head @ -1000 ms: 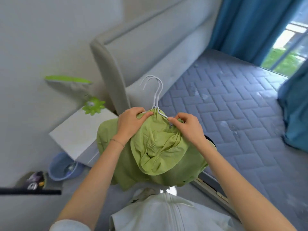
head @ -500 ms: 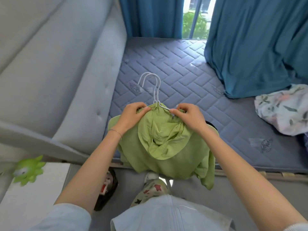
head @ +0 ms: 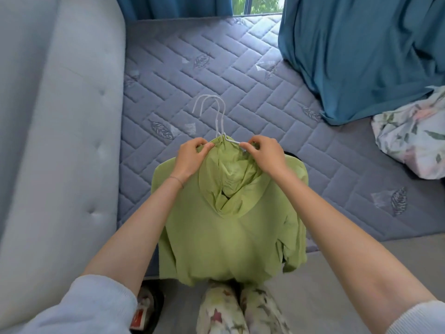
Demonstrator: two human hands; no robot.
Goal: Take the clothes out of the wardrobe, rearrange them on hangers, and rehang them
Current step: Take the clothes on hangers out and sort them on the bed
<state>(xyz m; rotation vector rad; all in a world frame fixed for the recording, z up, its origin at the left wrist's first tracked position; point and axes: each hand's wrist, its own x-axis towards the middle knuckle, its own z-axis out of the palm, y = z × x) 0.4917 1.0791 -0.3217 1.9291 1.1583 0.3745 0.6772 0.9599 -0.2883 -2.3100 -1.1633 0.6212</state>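
**Item:** green hooded jacket (head: 228,225) on white wire hangers (head: 218,116). Two hooks show just beyond both hands. The jacket hangs from the hands, with the hood draped between the wrists and the hem below the forearms.

**Left hand** (head: 191,156): pinching collar fabric beside the hanger neck.

**Right hand** (head: 265,156): pinching fabric where a bare stretch of shoulder wire shows.

**Step, as judged:** seating the neckline on the hanger; rehanging not yet done. The next move calls for drawing the right shoulder over the wire, then taking the hooks to carry.

**Containers:** none in view, and no wardrobe is visible. A quilted mattress (head: 265,80) lies beyond the hands. A floral cloth bundle (head: 414,141) lies well right of the right hand; whether it holds anything cannot be told.
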